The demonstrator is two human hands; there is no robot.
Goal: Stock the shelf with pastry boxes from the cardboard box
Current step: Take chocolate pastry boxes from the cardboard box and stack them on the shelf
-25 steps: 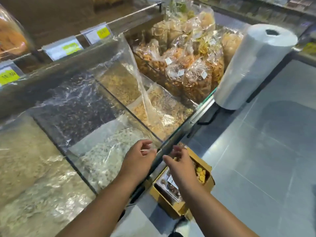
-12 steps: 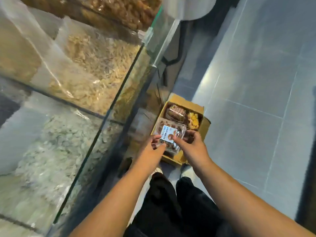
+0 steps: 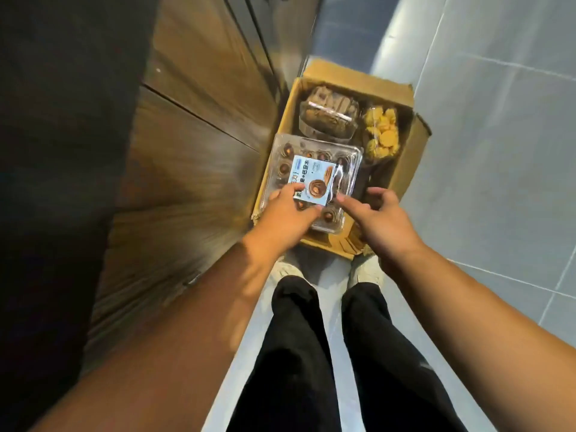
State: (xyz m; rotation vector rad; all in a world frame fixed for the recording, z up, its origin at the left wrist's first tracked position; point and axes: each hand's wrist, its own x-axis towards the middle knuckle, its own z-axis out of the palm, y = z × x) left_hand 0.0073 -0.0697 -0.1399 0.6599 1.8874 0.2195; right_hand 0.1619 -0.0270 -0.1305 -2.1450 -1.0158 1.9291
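clear plastic pastry box [image 3: 314,151]: flat, with a see-through lid over rows of round brown pastries; it lies level over the near left part of the brown cardboard box [image 3: 343,74], and its near edge reaches close to the carton's near wall.
label [image 3: 314,179]: blue and white sticker with a picture of a brown pastry, on the middle of the lid.
left hand [image 3: 280,213]: grips the near left corner of the pastry box, fingers bent over the lid and touching the label's near edge.
right hand [image 3: 383,219]: thumb tip lies at the near right corner of the lid; the fingers [image 3: 378,194] are curled just beside the pastry box's right edge, over the inside of the cardboard box. whether they have hold of it cannot be told.
cardboard box: open, flaps spread, standing on the grey tiled floor [image 3: 498,151].
second clear plastic tub [image 3: 327,116]: holds brown pastries, in the far left part of the cardboard box, just beyond the held pastry box.
pack of yellow biscuits [image 3: 381,135]: in the far right part of the cardboard box, beside the tub.
brown wood-grain panel [image 3: 193,135]: upright, touching or just beside the left side of the cardboard box.
pale shoes [image 3: 283,269]: just in front of the cardboard box's near wall, below black trousers [image 3: 296,338].
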